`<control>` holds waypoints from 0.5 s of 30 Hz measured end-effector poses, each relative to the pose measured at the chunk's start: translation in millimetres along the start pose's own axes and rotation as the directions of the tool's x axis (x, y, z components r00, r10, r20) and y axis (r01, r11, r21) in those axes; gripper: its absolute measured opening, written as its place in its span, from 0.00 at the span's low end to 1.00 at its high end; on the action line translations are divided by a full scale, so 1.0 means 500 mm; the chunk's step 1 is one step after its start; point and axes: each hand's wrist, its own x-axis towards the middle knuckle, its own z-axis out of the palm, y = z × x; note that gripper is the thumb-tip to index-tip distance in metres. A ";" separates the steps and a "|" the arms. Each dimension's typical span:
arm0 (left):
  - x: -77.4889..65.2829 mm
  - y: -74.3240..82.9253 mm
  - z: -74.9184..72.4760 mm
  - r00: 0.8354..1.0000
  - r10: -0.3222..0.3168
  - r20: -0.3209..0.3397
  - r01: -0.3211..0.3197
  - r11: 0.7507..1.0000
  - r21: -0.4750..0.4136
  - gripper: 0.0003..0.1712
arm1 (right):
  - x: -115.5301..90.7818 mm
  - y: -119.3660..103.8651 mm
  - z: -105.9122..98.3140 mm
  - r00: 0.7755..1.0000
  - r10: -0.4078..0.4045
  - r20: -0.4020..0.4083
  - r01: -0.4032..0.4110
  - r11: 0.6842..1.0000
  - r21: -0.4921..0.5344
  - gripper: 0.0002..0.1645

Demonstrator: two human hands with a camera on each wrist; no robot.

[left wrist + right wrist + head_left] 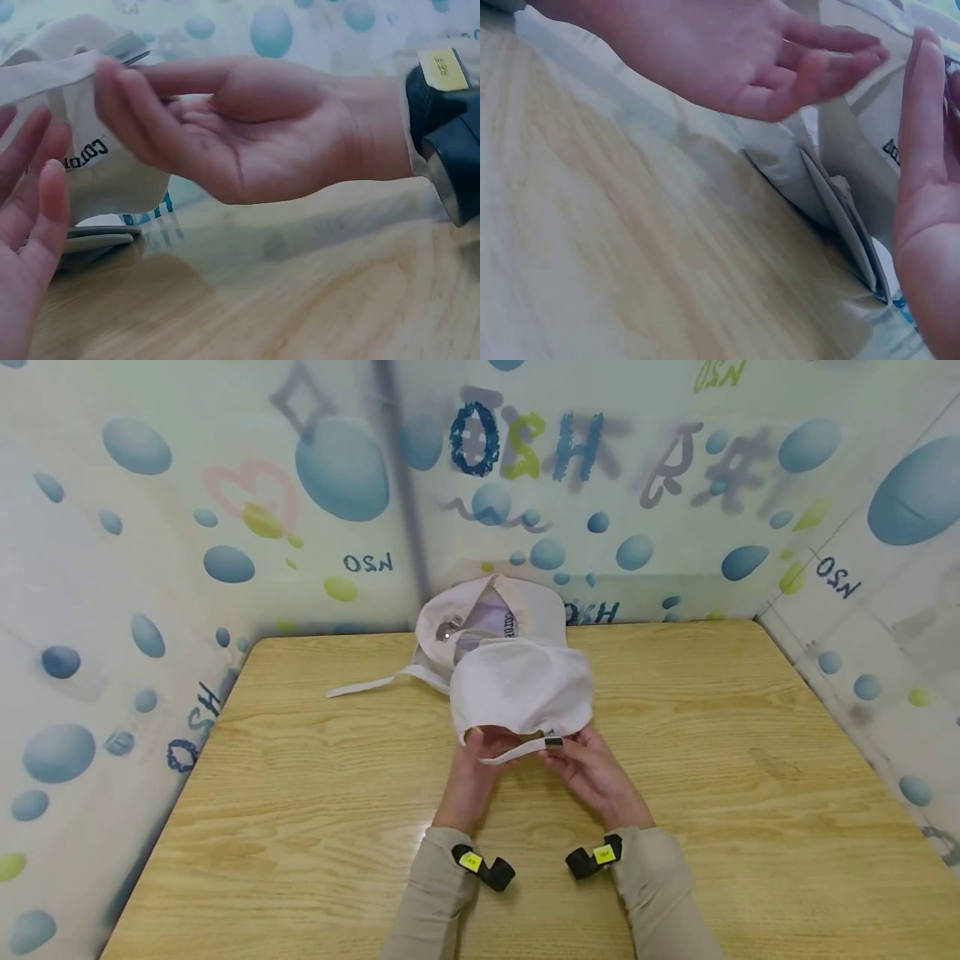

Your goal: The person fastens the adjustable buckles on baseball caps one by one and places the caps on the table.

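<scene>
Probably light and soft, the nearer white baseball cap should crumple easily; its back strap seems the firmest hold. It's above the tabletop, toward the far edge, my right hand pinching the strap, my left hand loosely extended, its contact unclear.

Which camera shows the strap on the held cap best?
The head view: it shows the strap across the opening of the cap, dark end included. The left wrist view is closer, with the right hand pinching it, but the left edge cuts it. The right wrist view catches only a corner bit.
</scene>
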 end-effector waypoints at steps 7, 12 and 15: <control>0.013 0.004 0.003 0.990 -0.083 -0.110 0.082 0.997 -0.018 0.24 | -0.003 -0.012 -0.010 0.991 -0.020 0.134 0.023 1.000 -0.019 0.15; 0.021 -0.003 0.011 0.981 -0.149 -0.127 0.145 0.989 -0.041 0.20 | -0.010 -0.023 -0.008 0.990 0.005 0.140 0.004 0.998 -0.061 0.15; 0.027 -0.010 0.015 0.978 -0.169 -0.124 0.163 0.985 -0.054 0.20 | -0.014 -0.033 -0.009 0.992 0.019 0.127 -0.008 0.996 -0.086 0.17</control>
